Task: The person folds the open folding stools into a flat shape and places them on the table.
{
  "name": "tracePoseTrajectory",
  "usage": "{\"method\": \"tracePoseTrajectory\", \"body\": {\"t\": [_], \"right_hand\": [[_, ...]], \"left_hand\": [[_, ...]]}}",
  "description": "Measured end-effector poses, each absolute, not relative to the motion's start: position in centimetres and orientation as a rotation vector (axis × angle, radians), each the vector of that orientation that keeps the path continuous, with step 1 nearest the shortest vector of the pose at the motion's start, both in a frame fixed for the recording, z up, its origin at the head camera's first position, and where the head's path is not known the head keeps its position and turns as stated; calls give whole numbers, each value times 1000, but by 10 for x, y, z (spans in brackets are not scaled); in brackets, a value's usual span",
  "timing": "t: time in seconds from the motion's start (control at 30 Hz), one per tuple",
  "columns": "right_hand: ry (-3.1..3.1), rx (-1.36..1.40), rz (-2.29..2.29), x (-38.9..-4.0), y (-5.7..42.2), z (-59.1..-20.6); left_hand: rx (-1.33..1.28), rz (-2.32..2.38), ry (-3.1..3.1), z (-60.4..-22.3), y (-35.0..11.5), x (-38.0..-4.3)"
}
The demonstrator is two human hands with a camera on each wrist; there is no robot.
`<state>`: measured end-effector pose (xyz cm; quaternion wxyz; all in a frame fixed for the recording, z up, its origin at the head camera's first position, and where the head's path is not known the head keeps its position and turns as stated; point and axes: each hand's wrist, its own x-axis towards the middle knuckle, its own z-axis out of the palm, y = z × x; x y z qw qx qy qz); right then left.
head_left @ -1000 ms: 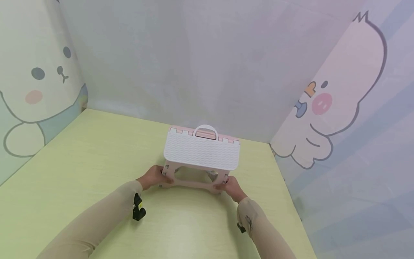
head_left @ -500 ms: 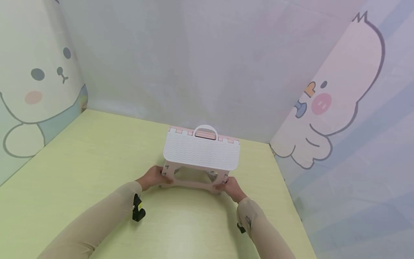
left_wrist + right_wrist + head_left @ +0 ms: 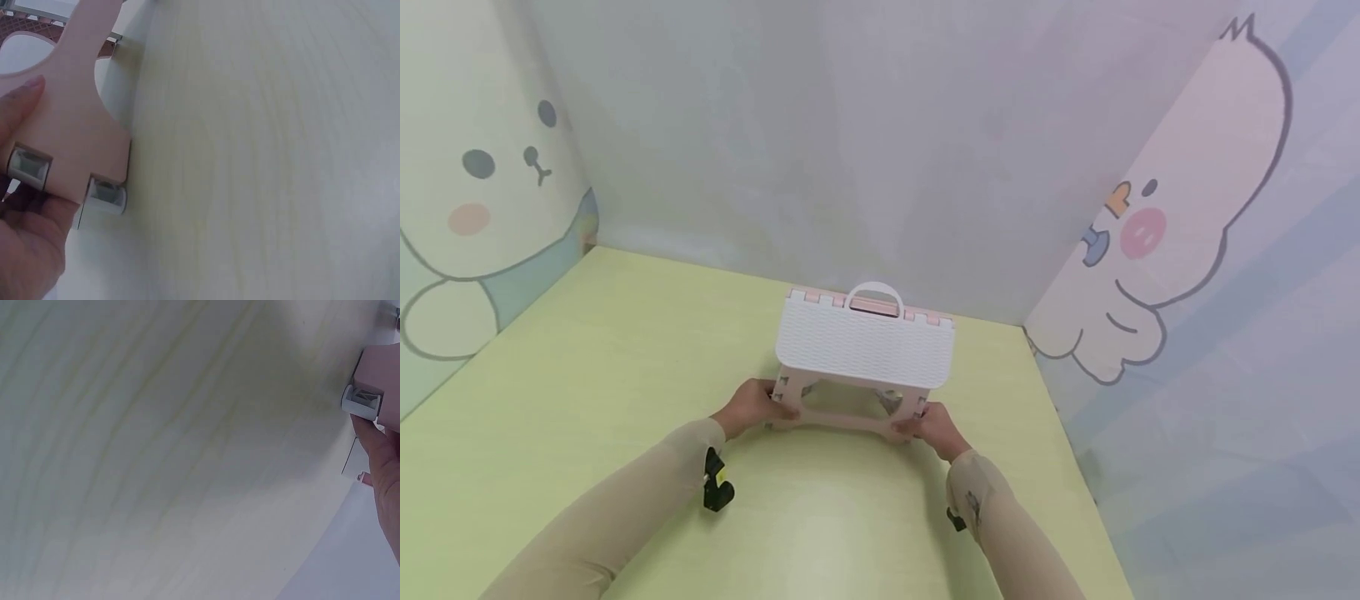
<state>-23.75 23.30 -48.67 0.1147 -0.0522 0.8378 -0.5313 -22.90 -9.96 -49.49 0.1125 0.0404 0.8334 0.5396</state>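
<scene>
On the bench [image 3: 662, 350], gripped the upright stool [image 3: 865, 337] low at both ends with curled left fingers [image 3: 59, 212] and right fingers [image 3: 370, 437]; seemingly was positioning or folding it, next probably needed even force.

My head view has dipped slightly over the last half second: the stool [image 3: 863, 337], my left hand [image 3: 754, 407] and my right hand [image 3: 934, 427] all sit a touch higher in it than before, and so does the far edge of the bench [image 3: 662, 333]. The cartoon figure at far left [image 3: 497, 208] has slid a little up and leftward, and the cartoon figure at far right [image 3: 1210, 192] has risen slightly. Everything shifts together, as my view does.
</scene>
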Motion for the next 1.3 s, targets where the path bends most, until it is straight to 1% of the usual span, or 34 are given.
{"method": "tracePoseTrajectory", "body": {"t": [0.4, 1.3], "right_hand": [[2422, -77, -1591, -238, 233, -487], [2432, -108, -1546, -240, 237, -488]], "left_hand": [[177, 1549, 2439, -494, -104, -230], [178, 1519, 2409, -492, -103, -233]]}}
